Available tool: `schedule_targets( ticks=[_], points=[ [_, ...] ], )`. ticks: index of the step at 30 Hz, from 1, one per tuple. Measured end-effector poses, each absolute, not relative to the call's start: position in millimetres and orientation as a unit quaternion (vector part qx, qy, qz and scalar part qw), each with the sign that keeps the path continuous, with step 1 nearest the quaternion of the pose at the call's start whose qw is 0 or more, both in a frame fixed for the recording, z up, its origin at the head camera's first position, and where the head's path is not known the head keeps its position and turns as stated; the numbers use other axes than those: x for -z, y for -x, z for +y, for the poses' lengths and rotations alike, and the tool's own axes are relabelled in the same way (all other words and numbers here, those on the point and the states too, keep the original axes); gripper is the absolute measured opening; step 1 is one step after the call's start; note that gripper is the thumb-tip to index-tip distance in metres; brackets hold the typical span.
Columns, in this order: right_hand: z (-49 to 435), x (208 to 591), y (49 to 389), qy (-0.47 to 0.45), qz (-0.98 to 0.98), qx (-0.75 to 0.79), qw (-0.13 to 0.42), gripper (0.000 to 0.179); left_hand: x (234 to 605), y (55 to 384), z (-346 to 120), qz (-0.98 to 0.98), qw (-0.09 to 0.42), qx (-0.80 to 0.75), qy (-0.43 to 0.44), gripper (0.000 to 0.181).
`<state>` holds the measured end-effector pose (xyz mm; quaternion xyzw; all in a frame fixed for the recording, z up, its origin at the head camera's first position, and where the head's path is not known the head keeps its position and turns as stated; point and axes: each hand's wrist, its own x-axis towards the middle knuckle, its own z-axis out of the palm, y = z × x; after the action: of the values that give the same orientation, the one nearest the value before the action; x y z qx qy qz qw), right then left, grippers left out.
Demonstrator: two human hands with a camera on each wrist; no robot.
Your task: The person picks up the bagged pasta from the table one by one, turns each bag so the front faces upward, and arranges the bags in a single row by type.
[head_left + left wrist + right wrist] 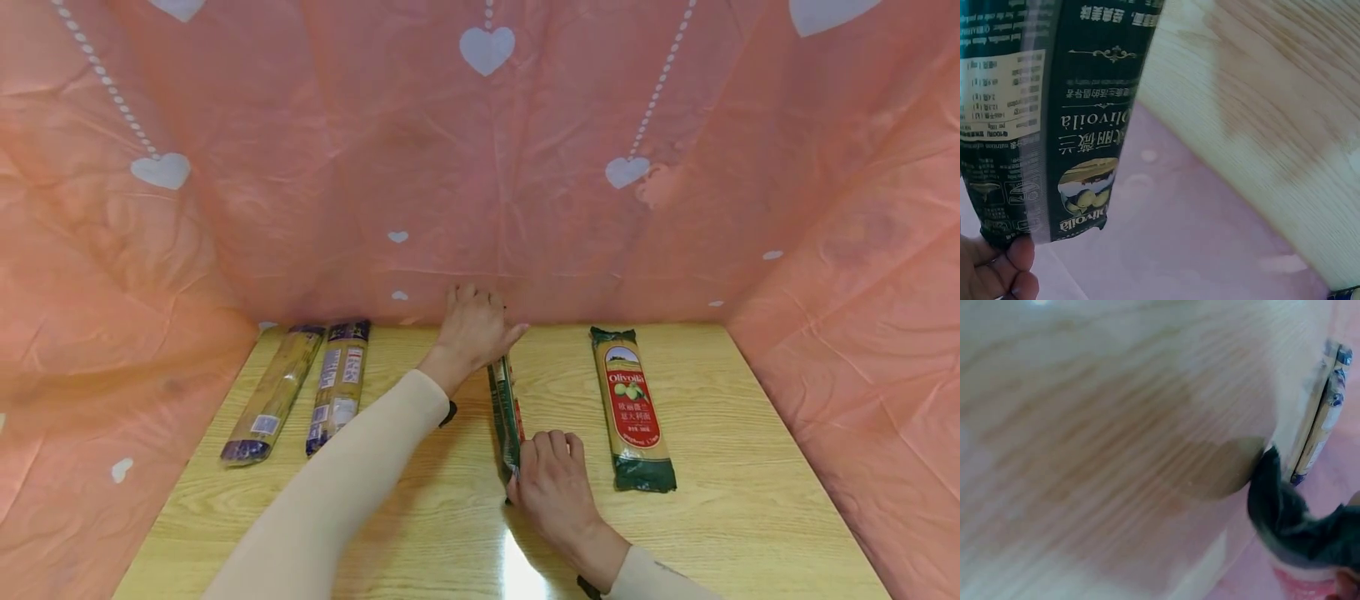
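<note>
Near the middle of the table, a green-backed Olivoila spaghetti packet (pixel 504 412) is tilted up on its long edge between both hands. At its far end, the left hand (pixel 474 329) grips the packet; in the left wrist view its curled fingers (pixel 1007 269) pinch the crimped end. The right hand (pixel 553 483) holds the near end, its thumb on the left side. In the right wrist view the dark green end flap (pixel 1297 531) shows, with a bit of finger at the lower right corner. Much of the packet's front is hidden.
Another Olivoila spaghetti packet (pixel 633 408) lies face up to the right. Two purple-ended noodle packets, one farther left (pixel 273 396) and one beside it (pixel 341 383), lie on the left. Pink cloth (pixel 495 192) with white hearts walls the wooden table (pixel 427 517) at the back and sides.
</note>
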<state>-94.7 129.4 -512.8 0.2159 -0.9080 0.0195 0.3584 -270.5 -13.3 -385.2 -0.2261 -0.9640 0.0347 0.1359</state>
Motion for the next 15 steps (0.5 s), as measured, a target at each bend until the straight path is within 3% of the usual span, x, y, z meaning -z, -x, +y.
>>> schedule_targets(
  ticks=[3,9,15],
  points=[
    [124,511,94,-0.209,-0.905,0.012,0.371,0.021,387,271,-14,-0.961,0.152,-0.035,0.230,0.056],
    [111,512,93,-0.203,-0.907,0.042,0.367,0.019,391,269,-15,-0.951,0.171,-0.005,0.258,0.016],
    [107,513,90,-0.194,-0.910,0.035,0.364,0.022,392,266,-13,-0.947,0.171,0.013,0.271,0.012]
  ],
)
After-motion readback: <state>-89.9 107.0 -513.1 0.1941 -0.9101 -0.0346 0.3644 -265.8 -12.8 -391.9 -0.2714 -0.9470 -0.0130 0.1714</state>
